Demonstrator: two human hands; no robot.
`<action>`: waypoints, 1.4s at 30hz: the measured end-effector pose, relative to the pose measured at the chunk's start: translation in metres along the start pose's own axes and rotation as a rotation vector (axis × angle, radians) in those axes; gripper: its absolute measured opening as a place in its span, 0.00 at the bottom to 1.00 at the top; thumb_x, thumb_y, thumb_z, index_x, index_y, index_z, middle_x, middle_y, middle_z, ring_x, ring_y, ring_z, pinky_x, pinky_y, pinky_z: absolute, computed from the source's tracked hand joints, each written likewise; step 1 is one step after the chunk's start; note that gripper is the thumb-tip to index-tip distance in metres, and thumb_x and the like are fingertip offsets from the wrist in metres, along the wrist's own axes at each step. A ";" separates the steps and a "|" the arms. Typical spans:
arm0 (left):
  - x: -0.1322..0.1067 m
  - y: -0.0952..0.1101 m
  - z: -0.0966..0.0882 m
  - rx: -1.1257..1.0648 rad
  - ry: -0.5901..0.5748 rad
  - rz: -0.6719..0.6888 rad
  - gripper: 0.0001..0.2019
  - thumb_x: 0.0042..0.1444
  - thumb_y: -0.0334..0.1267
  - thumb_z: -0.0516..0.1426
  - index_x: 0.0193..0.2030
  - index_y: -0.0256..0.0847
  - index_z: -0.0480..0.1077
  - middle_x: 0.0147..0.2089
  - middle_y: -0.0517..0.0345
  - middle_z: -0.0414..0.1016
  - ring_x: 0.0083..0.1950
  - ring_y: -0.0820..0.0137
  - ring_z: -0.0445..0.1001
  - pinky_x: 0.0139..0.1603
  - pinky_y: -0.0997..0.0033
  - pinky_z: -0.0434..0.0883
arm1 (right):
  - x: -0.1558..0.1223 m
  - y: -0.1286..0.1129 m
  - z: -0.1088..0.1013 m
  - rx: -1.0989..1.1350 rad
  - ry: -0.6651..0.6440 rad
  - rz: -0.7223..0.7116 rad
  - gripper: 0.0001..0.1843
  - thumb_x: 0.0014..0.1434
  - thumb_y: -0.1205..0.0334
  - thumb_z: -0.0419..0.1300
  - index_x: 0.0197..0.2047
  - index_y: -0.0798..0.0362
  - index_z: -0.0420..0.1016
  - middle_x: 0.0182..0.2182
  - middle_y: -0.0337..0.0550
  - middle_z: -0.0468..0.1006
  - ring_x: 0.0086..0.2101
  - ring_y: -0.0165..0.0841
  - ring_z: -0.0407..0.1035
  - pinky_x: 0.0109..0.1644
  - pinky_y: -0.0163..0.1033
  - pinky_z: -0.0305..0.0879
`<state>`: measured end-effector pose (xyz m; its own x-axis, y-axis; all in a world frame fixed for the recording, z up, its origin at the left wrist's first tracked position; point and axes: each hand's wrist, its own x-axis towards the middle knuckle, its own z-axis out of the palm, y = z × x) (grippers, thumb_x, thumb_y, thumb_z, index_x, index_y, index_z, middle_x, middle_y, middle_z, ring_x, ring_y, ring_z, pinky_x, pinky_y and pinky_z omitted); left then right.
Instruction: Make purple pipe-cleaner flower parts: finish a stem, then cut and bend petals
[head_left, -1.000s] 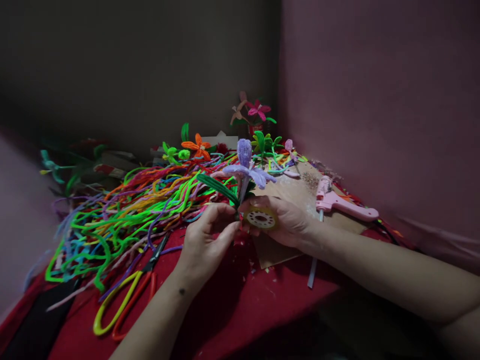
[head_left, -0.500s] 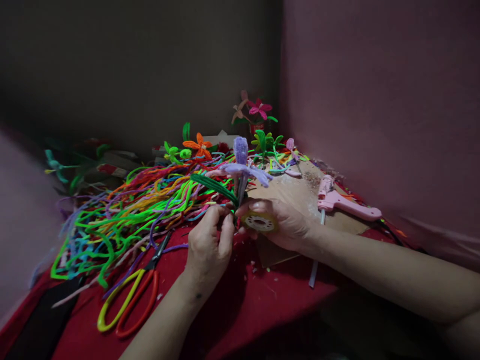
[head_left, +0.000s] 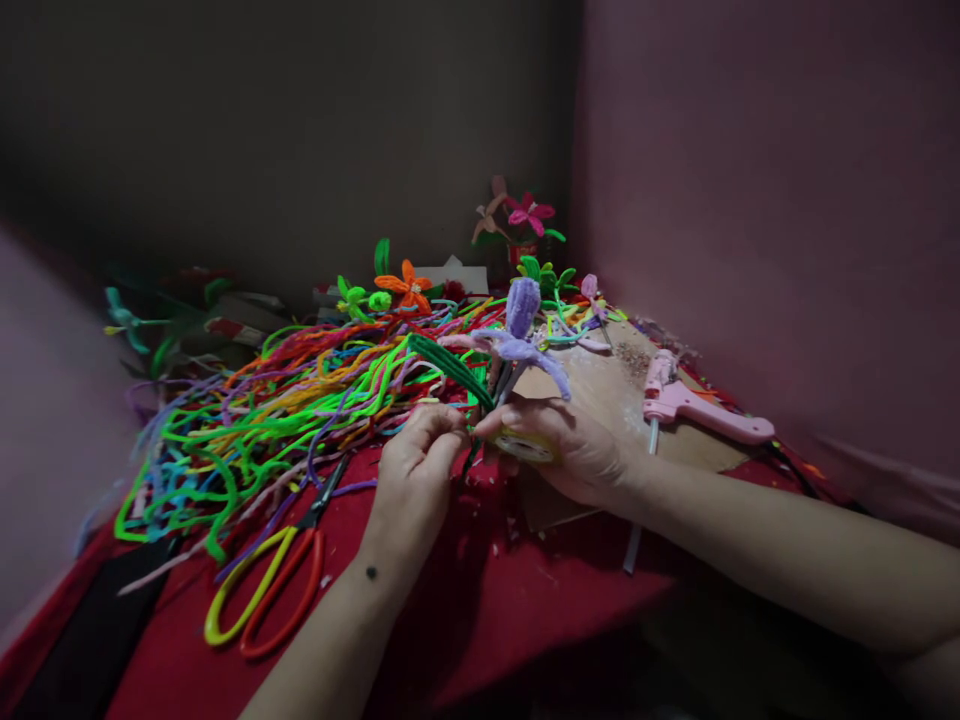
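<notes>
A purple pipe-cleaner flower (head_left: 519,345) with a dark green leaf (head_left: 450,368) stands upright between my hands, its dark stem running down past my fingertips. My right hand (head_left: 566,440) is closed around a yellowish roll of tape (head_left: 526,446), and its thumb and fingertips press at the flower's stem. Close beside the stem, my left hand (head_left: 420,455) is closed in a pinch. What its fingertips grip is too small to make out.
Loose coloured pipe cleaners (head_left: 300,400) are heaped at left. Scissors (head_left: 281,580) with yellow and red handles lie before them. On the right, a pink glue gun (head_left: 697,408) rests on a brown board (head_left: 600,385). Finished flowers (head_left: 405,288) stand behind. Red cloth (head_left: 525,610) covers the table.
The flower has tilted right, and its leaf has turned with it. The tape roll is tipped to a flatter angle. My left fingertips have drawn slightly away from the stem. The view has shifted slightly.
</notes>
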<state>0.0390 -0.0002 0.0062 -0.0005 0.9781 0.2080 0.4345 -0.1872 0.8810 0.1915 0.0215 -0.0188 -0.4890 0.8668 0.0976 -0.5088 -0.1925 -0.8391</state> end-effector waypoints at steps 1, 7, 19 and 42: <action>0.000 -0.002 -0.001 -0.070 -0.020 -0.021 0.06 0.51 0.32 0.51 0.29 0.39 0.69 0.36 0.57 0.72 0.42 0.66 0.70 0.45 0.67 0.65 | 0.000 0.000 0.000 0.005 -0.006 0.005 0.10 0.51 0.59 0.59 0.31 0.55 0.80 0.23 0.41 0.73 0.25 0.28 0.65 0.26 0.32 0.57; 0.002 -0.011 -0.007 -0.238 -0.056 0.052 0.10 0.55 0.34 0.52 0.25 0.40 0.69 0.36 0.54 0.74 0.45 0.64 0.71 0.52 0.63 0.66 | 0.003 0.000 -0.005 0.098 -0.029 0.046 0.11 0.49 0.58 0.58 0.31 0.55 0.79 0.26 0.41 0.75 0.25 0.28 0.66 0.26 0.33 0.58; 0.005 -0.010 -0.020 0.078 -0.160 0.518 0.10 0.55 0.26 0.54 0.37 0.44 0.73 0.37 0.57 0.69 0.40 0.71 0.70 0.41 0.71 0.68 | 0.003 -0.004 -0.010 0.214 -0.100 0.198 0.13 0.48 0.58 0.57 0.33 0.56 0.78 0.25 0.43 0.75 0.25 0.31 0.69 0.25 0.33 0.56; -0.007 -0.005 -0.013 0.458 0.061 0.495 0.04 0.53 0.30 0.55 0.34 0.42 0.69 0.33 0.60 0.76 0.35 0.70 0.74 0.37 0.71 0.68 | -0.007 0.000 -0.004 -0.248 -0.074 -0.142 0.10 0.55 0.60 0.59 0.37 0.52 0.81 0.32 0.41 0.76 0.37 0.32 0.67 0.45 0.38 0.60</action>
<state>0.0252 -0.0077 0.0056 0.2517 0.7773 0.5765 0.7344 -0.5414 0.4094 0.1980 0.0170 -0.0216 -0.4808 0.8391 0.2544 -0.3914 0.0543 -0.9186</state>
